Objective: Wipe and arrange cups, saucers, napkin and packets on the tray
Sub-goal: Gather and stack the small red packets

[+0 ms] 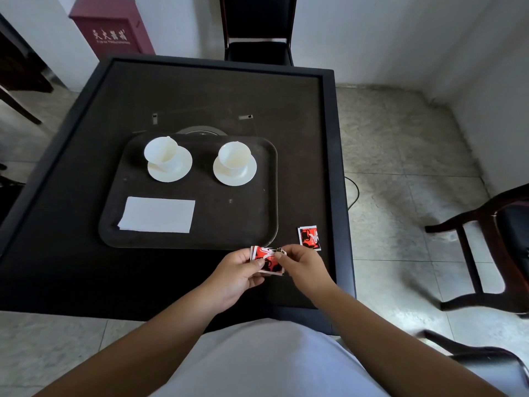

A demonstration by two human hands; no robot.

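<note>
Both hands pinching packets [267, 260], forearms converging

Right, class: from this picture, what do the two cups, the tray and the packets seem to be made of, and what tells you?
Cups: probably glazed porcelain; white, smooth, faintly glossy, thin rims.
Tray: likely plastic, though unclear; dark brown, matte, moulded rounded corners, raised rim.
Packets: printed paper or foil film; thin, flat, red-black-white print, bending slightly between the fingers.
</note>
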